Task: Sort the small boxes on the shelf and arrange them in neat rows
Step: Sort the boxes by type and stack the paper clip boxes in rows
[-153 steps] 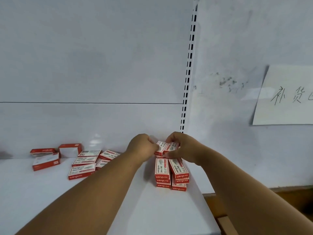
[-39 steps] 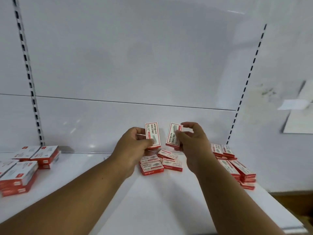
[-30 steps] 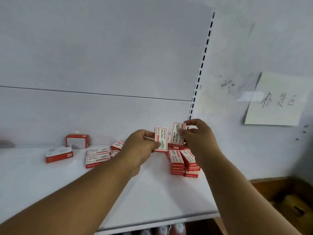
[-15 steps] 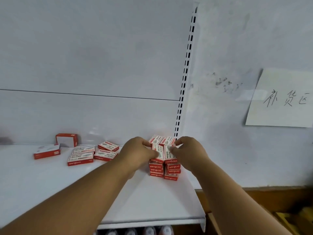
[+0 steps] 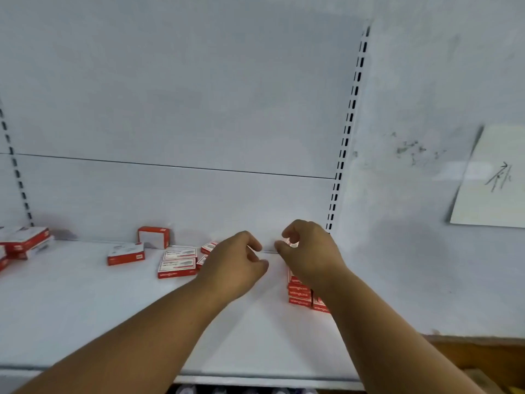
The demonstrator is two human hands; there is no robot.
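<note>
Boxes [image 5: 176, 263] are lying loose on the shelf [image 5: 85, 308] left of both hands, long axes running left-right; left hand [image 5: 233, 265] is hovering nearer, loosely curled, empty; right hand [image 5: 308, 254] is hovering likewise over the stack [image 5: 299, 294].

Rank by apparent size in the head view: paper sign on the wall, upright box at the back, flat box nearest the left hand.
1. paper sign, though cropped
2. flat box and upright box: too alike to rank

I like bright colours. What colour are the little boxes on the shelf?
Red and white, seen in the head view: little boxes.
</note>
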